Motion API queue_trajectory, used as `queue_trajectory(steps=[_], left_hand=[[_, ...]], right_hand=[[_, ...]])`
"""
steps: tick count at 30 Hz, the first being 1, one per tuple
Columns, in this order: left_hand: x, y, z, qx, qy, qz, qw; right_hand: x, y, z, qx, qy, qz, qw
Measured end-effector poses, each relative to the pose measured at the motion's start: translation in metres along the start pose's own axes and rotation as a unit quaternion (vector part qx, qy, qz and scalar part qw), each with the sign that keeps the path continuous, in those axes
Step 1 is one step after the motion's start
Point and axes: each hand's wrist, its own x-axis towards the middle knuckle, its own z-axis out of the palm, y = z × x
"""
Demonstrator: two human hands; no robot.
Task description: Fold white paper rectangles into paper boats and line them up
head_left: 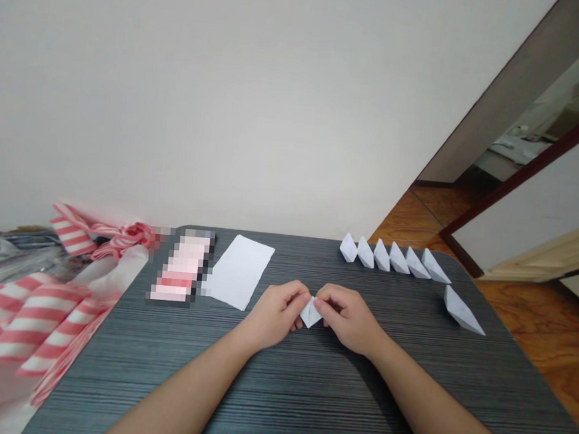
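Both of my hands meet over the middle of the dark striped table (279,403). My left hand (276,313) and my right hand (349,317) pinch a small folded piece of white paper (310,313) between their fingertips, holding it just above the tabletop. Behind my left hand lies a flat sheet of white paper (239,271). Along the far right edge stands a row of several finished folded paper boats (396,257), and one more boat (462,311) sits apart, nearer the right edge.
A blurred pink and white item (179,272) lies left of the sheet. Red and white striped bags (35,317) hang off the table's left side. A white wall is behind, with wooden floor (551,331) and a doorway to the right.
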Motion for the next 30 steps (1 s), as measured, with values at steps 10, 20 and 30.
queue_trajectory(steps=[10,20,30], left_hand=[[0.007,-0.011,0.001,-0.139,0.117,0.014,0.983],[0.01,-0.019,0.001,-0.168,0.187,0.046,0.967],[0.006,-0.015,0.002,-0.136,0.184,0.064,0.971]], right_hand=[[-0.001,0.015,0.002,0.082,0.077,0.035,0.993],[-0.005,0.019,0.007,0.15,0.113,0.076,0.979],[-0.007,0.022,0.005,0.186,0.128,0.079,0.971]])
